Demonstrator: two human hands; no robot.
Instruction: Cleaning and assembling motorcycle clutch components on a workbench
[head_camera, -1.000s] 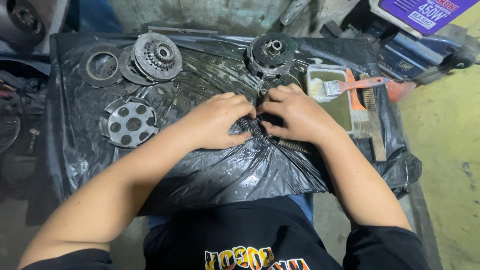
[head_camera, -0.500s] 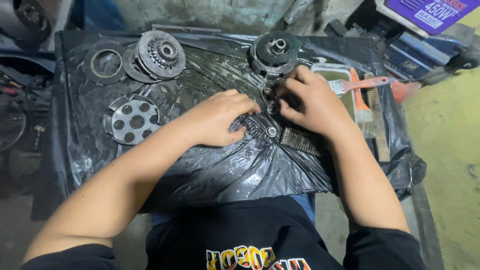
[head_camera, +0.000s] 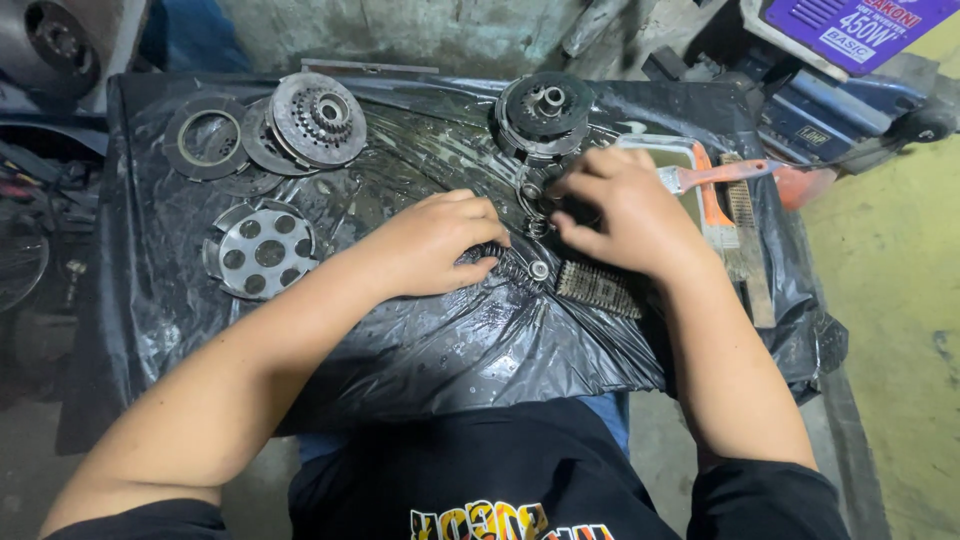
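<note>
My left hand (head_camera: 440, 245) lies on the black plastic sheet (head_camera: 420, 340), its fingers curled over a small coil spring (head_camera: 492, 253). Just to its right, my right hand (head_camera: 625, 215) pinches a small dark part between thumb and fingertips, right below the round clutch hub (head_camera: 545, 108). Loose springs and a small bolt (head_camera: 539, 268) lie between the two hands. A wire brush (head_camera: 598, 288) rests under my right wrist.
A stack of toothed clutch plates (head_camera: 318, 118) and a flat ring (head_camera: 205, 135) lie at the back left, a holed pressure plate (head_camera: 257, 250) in front of them. At the right stands a tray (head_camera: 690, 158) with an orange-handled paintbrush (head_camera: 735, 175). Purple box (head_camera: 850, 30) behind.
My right hand has moved up and away from the left hand, toward the clutch hub. The wire brush it covered now shows. My left hand has barely shifted.
</note>
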